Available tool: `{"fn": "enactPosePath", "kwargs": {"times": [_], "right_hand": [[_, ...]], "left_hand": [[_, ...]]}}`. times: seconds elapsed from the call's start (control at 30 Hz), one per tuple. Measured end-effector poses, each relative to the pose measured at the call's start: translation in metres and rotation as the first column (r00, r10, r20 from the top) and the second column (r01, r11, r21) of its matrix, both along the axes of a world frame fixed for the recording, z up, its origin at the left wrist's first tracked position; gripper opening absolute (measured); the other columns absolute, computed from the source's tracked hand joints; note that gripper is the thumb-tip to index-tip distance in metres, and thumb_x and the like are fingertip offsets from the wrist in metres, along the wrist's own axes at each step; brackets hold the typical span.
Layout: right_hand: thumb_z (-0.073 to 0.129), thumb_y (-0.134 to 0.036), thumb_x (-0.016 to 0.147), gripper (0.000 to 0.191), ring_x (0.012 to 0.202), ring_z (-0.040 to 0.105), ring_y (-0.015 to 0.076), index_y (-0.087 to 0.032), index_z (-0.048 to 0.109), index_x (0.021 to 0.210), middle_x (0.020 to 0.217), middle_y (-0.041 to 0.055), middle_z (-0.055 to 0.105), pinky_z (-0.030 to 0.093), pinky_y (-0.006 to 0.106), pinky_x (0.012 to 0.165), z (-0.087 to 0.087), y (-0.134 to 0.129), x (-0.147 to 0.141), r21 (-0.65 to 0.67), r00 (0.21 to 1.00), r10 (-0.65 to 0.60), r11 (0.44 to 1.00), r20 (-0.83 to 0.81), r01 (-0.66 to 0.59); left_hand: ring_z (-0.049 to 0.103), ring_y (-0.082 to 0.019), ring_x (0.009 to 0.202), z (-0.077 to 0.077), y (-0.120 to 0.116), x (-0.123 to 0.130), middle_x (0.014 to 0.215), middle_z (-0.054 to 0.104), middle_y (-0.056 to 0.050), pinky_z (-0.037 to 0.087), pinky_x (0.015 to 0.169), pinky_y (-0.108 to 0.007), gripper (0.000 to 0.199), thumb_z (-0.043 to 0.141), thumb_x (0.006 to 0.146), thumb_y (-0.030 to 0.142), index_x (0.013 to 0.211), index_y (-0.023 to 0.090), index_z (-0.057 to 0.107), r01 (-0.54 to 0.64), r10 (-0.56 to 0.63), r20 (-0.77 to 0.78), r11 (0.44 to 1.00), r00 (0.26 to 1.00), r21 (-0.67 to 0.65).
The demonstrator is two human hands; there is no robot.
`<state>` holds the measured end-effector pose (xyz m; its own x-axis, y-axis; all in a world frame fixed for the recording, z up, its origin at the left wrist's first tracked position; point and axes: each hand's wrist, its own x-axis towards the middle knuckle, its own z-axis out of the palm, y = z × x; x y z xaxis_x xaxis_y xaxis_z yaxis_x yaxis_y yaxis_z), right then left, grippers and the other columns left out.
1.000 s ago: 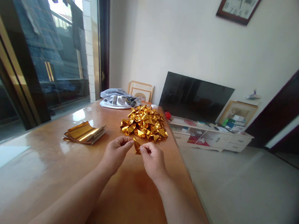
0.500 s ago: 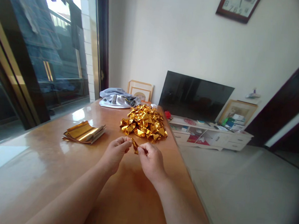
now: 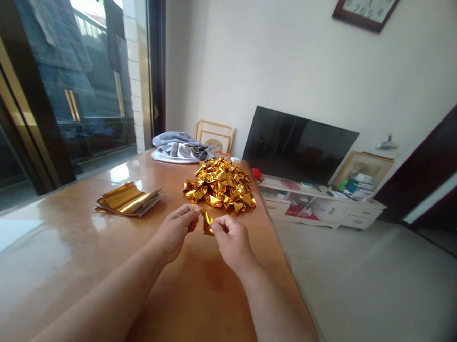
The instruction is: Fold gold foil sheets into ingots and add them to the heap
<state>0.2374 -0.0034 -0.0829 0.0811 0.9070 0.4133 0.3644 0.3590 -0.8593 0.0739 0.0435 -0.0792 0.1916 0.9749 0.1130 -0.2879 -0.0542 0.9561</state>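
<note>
Between my two hands is a small folded piece of gold foil paper [image 3: 207, 224], held above the wooden table [image 3: 189, 303]. My left hand [image 3: 179, 229] pinches its upper left tip with closed fingers. On its right side, the thumb and fingers of my right hand [image 3: 232, 239] are closed on the same piece. Just beyond my hands lies a heap of folded gold foil pieces [image 3: 222, 183]. A stack of flat gold foil sheets [image 3: 128, 200] rests on the table to the left of my left hand.
Bundled light-blue and white cloth [image 3: 179, 148] lies at the table's far end, before leaning frames [image 3: 215, 131]. Past the table's right edge stand a white low cabinet [image 3: 326, 210] and a dark television [image 3: 300, 144]. A glass door [image 3: 83, 69] is at the left.
The foil piece between my hands has turned, showing a wider, brighter face. My hands stay nearly in place, and the view has shifted slightly.
</note>
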Motion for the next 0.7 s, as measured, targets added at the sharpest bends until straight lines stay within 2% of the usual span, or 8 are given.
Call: {"fn": "enactPosePath", "kwargs": {"times": [0.2,0.4,0.53,0.7], "right_hand": [[0.063,-0.039,0.087,0.023,0.069,0.053,0.015,-0.017,0.068,0.082,0.074,-0.0005,0.063,0.042,0.026,0.065,0.0043,0.0003,0.0033,-0.085,0.982,0.05,0.994,-0.182,-0.066],[0.067,-0.037,0.084,0.02,0.076,0.056,0.0166,-0.017,0.069,0.082,0.08,0.0015,0.067,0.043,0.029,0.073,0.0084,-0.0017,0.0032,-0.124,0.931,0.138,0.974,-0.339,-0.19],[0.07,-0.035,0.082,0.019,0.079,0.056,0.0167,-0.017,0.068,0.081,0.081,0.0016,0.066,0.043,0.03,0.076,0.0089,-0.0017,0.0048,-0.167,0.887,0.164,0.952,-0.431,-0.258],[0.071,-0.035,0.081,0.018,0.076,0.052,0.0148,-0.017,0.067,0.08,0.077,-0.0004,0.062,0.04,0.029,0.074,0.0093,-0.0023,0.0073,-0.203,0.879,0.172,0.936,-0.445,-0.286]], "left_hand": [[0.054,-0.013,0.076,0.0011,0.0007,-0.0018,0.088,0.063,-0.002,0.04,0.068,-0.026,0.029,0.07,0.084,0.046,0.095,0.018,0.07,0.013,-0.009,0.049,0.995,0.999,-0.096],[0.051,-0.012,0.071,0.0064,-0.0034,-0.0037,0.08,0.062,-0.002,0.04,0.07,-0.027,0.023,0.075,0.082,0.039,0.088,0.017,0.071,0.181,-0.182,0.006,0.983,0.983,0.026],[0.05,-0.012,0.071,0.0075,-0.0022,-0.0063,0.079,0.063,-0.002,0.039,0.071,-0.027,0.021,0.078,0.08,0.036,0.086,0.016,0.073,0.189,-0.189,0.013,0.982,0.982,0.03],[0.046,-0.011,0.067,0.0064,-0.0004,-0.0088,0.072,0.059,0.0,0.038,0.068,-0.027,0.021,0.077,0.08,0.036,0.078,0.015,0.072,0.157,-0.157,0.018,0.987,0.987,0.024]]}}
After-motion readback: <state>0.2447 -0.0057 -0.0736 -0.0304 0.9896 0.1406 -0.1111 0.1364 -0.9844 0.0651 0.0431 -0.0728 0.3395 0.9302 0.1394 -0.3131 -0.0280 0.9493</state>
